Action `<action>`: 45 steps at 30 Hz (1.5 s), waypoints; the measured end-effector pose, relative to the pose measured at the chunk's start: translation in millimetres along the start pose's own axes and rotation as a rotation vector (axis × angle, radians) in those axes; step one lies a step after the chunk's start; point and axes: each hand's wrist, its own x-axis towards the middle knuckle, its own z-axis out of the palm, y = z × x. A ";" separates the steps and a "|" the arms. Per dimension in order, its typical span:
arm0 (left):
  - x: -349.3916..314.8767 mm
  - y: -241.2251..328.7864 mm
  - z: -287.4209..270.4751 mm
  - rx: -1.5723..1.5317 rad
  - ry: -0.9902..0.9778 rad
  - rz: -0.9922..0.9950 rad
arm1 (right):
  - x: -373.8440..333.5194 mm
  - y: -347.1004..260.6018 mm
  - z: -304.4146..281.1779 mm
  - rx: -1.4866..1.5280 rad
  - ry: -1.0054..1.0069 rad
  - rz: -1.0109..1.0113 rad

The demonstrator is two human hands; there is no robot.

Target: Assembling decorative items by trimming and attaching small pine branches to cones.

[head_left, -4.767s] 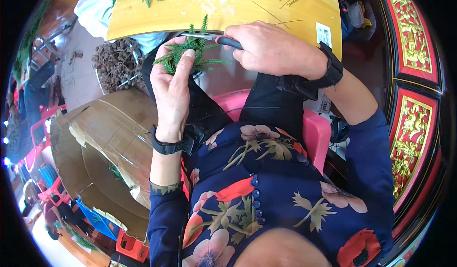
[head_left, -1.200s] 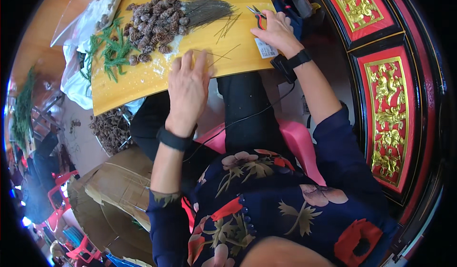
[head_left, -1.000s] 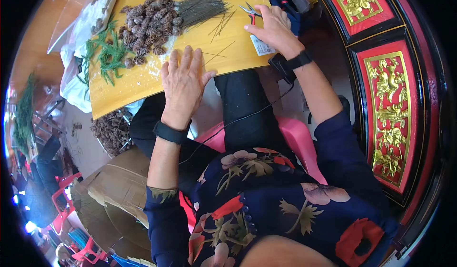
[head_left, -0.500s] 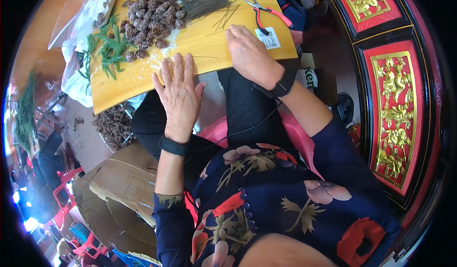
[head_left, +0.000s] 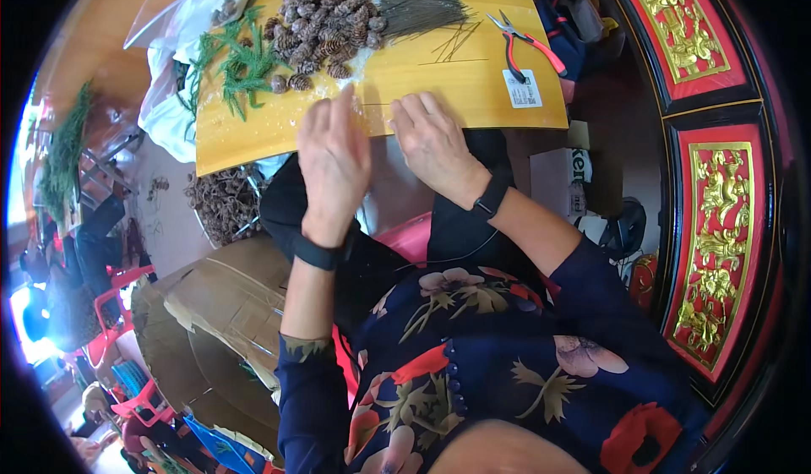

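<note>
A yellow board (head_left: pixel 473 94) lies across the far side, over my knees. My right hand (head_left: pixel 435 146) is at its near edge, fingers bent together over one end of a thin dark wire (head_left: pixel 374 104). My left hand (head_left: pixel 334 160) is raised beside it at the wire's other end; motion blurs its fingers, and whether they touch the wire cannot be seen. Beyond the hands are a heap of brown pine cones (head_left: pixel 325 22), green artificial sprigs (head_left: pixel 245 64), and a bundle of dark wires (head_left: pixel 422 8) with several loose ones. Red-handled pliers (head_left: pixel 525 43) lie open at the right.
A white label (head_left: pixel 522 90) lies by the pliers. Clear plastic bags (head_left: pixel 173 89) hang at the board's left side. Below it stands a container of brown cones (head_left: pixel 224 204), near a torn cardboard box (head_left: pixel 228 322). A carved red-and-gold panel (head_left: pixel 714 246) stands at the right.
My right hand has come left and inward from beside the label to the wire. My left hand has lifted from lying flat on the board. The view has shifted, so the board appears farther right.
</note>
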 end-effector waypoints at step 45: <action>-31.3 8.0 -43.0 -1.639 0.040 -0.764 | 17.5 -35.0 -53.0 0.493 0.140 0.070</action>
